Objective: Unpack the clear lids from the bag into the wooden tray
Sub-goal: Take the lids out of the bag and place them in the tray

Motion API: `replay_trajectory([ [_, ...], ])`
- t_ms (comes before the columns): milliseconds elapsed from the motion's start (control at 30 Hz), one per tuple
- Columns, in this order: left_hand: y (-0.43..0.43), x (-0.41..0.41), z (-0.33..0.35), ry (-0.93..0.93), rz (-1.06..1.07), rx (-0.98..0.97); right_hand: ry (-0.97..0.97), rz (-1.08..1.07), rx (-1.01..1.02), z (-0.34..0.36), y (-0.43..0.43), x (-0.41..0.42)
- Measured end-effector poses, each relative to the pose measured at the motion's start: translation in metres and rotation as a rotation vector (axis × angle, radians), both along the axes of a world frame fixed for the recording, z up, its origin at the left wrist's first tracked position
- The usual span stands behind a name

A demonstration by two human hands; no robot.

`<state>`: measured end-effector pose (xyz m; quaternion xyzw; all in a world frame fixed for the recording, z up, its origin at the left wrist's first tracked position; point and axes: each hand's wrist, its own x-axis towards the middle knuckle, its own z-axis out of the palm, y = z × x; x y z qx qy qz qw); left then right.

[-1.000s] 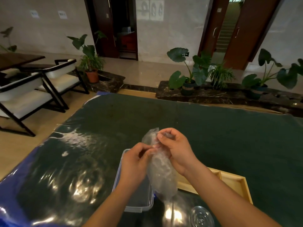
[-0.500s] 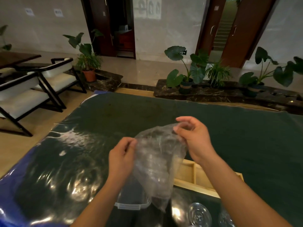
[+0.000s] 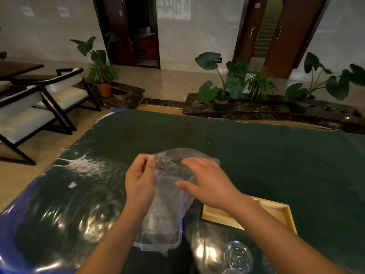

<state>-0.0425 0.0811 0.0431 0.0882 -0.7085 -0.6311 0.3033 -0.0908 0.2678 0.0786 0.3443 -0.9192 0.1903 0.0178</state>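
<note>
A clear plastic bag (image 3: 169, 202) hangs upright over the table, its mouth spread open at the top. My left hand (image 3: 141, 182) pinches the left edge of the mouth between thumb and fingers. My right hand (image 3: 205, 182) hovers at the bag's mouth with fingers spread and relaxed, the fingertips at or just inside the opening. What is inside the bag is too blurred to tell. The wooden tray (image 3: 276, 214) lies to the right, partly hidden under my right forearm. A clear round lid (image 3: 239, 256) lies on the table near the front edge.
A clear plastic container with a blue-trimmed rim (image 3: 173, 244) sits under the bag's bottom. The table has a dark green cover (image 3: 256, 151) under glossy film. Chairs (image 3: 39, 107) stand at the left, potted plants (image 3: 223, 89) beyond the far edge.
My right hand has let go of the bag's right edge and now reaches over the open mouth with fingers spread. The left hand still holds the left edge, raised a little.
</note>
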Motion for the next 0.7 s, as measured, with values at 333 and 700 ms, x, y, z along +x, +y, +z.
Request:
replay_trajectory([
  [333, -0.024, 0.015, -0.011, -0.005, 0.285, 0.141, 0.496, 0.301, -0.158, 0.01, -0.008, -0.014],
  [700, -0.042, -0.032, 0.01, -0.674, -0.024, -0.153, 0.556, 0.39, 0.01, 0.003, 0.008, -0.021],
])
